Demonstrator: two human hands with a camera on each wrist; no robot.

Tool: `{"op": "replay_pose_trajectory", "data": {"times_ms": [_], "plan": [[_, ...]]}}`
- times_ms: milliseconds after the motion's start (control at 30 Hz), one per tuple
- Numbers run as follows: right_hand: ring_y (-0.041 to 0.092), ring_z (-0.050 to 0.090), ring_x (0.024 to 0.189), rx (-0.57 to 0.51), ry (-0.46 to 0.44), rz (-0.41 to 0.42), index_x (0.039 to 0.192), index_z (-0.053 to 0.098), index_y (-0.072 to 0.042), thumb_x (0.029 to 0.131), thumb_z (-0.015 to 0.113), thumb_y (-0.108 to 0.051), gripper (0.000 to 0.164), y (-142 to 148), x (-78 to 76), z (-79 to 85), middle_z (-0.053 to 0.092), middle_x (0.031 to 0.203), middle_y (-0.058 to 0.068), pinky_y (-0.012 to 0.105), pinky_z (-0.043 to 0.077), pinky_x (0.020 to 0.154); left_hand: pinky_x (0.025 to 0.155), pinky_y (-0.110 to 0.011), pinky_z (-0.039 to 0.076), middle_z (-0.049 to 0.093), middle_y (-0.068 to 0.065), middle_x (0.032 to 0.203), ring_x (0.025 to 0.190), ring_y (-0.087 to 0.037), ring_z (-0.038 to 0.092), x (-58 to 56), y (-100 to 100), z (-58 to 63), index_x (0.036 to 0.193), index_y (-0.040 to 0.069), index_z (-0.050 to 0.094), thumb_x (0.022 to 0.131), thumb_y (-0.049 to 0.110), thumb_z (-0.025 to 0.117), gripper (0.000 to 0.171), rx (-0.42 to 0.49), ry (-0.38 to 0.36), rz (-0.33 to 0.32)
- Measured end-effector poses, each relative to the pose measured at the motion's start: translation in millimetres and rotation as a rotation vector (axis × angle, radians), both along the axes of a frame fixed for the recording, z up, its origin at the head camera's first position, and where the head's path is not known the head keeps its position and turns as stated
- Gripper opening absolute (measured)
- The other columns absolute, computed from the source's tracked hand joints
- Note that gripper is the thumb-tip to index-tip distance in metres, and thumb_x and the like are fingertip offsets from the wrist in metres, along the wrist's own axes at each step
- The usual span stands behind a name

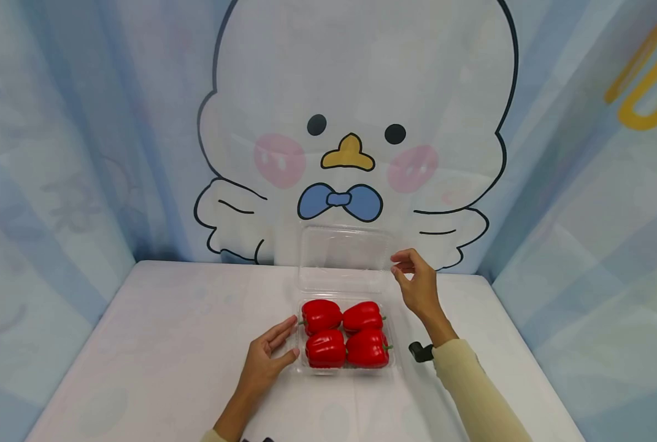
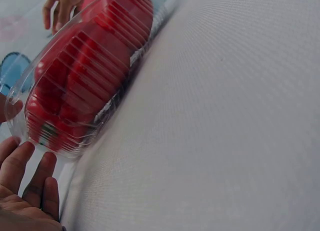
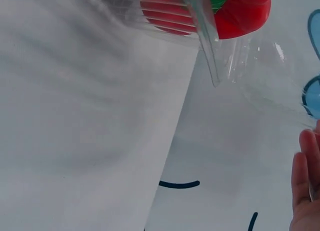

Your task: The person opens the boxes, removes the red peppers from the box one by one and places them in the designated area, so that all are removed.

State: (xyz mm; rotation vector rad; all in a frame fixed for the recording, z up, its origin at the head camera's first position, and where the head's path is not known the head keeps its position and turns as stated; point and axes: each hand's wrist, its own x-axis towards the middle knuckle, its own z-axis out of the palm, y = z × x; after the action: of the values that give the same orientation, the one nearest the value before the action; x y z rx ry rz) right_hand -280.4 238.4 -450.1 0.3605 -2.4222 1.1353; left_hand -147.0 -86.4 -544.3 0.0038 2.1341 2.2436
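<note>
Nearest you, below your left hand (image 1: 263, 362), the end of a cream left sleeve (image 1: 213, 436) shows at the wrist. That hand is spread wide, thumb apart from the extended fingers, and rests against the left side of a clear plastic clamshell container (image 1: 339, 372) without closing round anything.

Just right of your left thumb, inside the container, lies the near-left red bell pepper (image 1: 326, 348); beyond it, touching it, is the near-right red bell pepper (image 1: 367, 348), its green stem turned right. Farther from that grip sit the far-left red bell pepper (image 1: 321, 317) and the far-right red bell pepper (image 1: 363, 317), completing two rows of two.

Below your right hand (image 1: 421, 291), a black wrist-worn device (image 1: 421, 352) sticks out beside the cream right sleeve (image 1: 480, 387). Your right fingers and thumb bend toward each other, tips narrow, at the right edge of the raised clear lid (image 1: 350, 248); you cannot tell whether they pinch it or only touch it.

The white-covered table (image 1: 184, 344) extends beneath and around both grips. Beyond your hands hangs a pale blue curtain (image 1: 41, 184) printed with a white cartoon bird in a blue bow tie (image 1: 340, 200).
</note>
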Motion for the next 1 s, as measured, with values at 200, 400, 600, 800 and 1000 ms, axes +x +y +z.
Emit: {"op": "replay_pose_trajectory", "data": {"times_ms": [200,400,600,800,1000], "plan": [[0.029,0.074,0.103,0.014,-0.044,0.005,0.132,0.060,-0.007,0.096,0.071,0.005,0.039,0,-7.1,-9.3,0.075,0.120,0.013,0.039,0.062,0.094,0.123,-0.040,0.040,0.059,-0.005,0.157,0.150,-0.028,0.052,0.5,0,-2.9,0.151,0.012,0.059,0.092,0.003,0.080,0.064,0.006,0.010,-0.013],[0.030,0.075,0.104,0.045,-0.118,-0.011,0.143,0.054,-0.012,0.097,0.072,0.003,0.051,1,-9.9,-20.3,0.076,0.123,0.014,0.048,0.063,0.097,0.123,-0.041,0.041,0.059,-0.005,0.157,0.151,-0.030,0.051,1.6,0,-3.4,0.151,0.013,0.059,0.092,0.007,0.080,0.063,-0.020,0.013,-0.012],[0.031,0.075,0.098,0.067,-0.164,-0.015,0.150,0.054,-0.014,0.097,0.073,0.000,0.058,2,-9.7,-26.6,0.076,0.123,0.014,0.051,0.065,0.094,0.122,-0.040,0.042,0.059,-0.006,0.157,0.150,-0.032,0.052,3.3,0,-2.9,0.151,0.011,0.059,0.092,0.008,0.080,0.063,-0.031,0.021,-0.015],[0.032,0.075,0.098,0.101,-0.182,-0.009,0.153,0.054,-0.009,0.098,0.072,0.000,0.059,3,-10.6,-30.2,0.076,0.126,0.017,0.050,0.065,0.092,0.124,-0.043,0.040,0.060,-0.005,0.156,0.150,-0.031,0.053,2.3,1,-2.4,0.150,0.012,0.060,0.092,0.005,0.080,0.062,-0.018,0.026,-0.007],[0.030,0.074,0.101,0.130,-0.250,-0.007,0.154,0.054,-0.010,0.100,0.070,-0.002,0.057,2,-11.2,-30.6,0.073,0.133,0.016,0.045,0.066,0.090,0.125,-0.046,0.038,0.059,-0.005,0.157,0.150,-0.031,0.052,1.8,0,-1.5,0.150,0.011,0.060,0.092,0.005,0.079,0.062,-0.033,0.030,-0.005]]}}
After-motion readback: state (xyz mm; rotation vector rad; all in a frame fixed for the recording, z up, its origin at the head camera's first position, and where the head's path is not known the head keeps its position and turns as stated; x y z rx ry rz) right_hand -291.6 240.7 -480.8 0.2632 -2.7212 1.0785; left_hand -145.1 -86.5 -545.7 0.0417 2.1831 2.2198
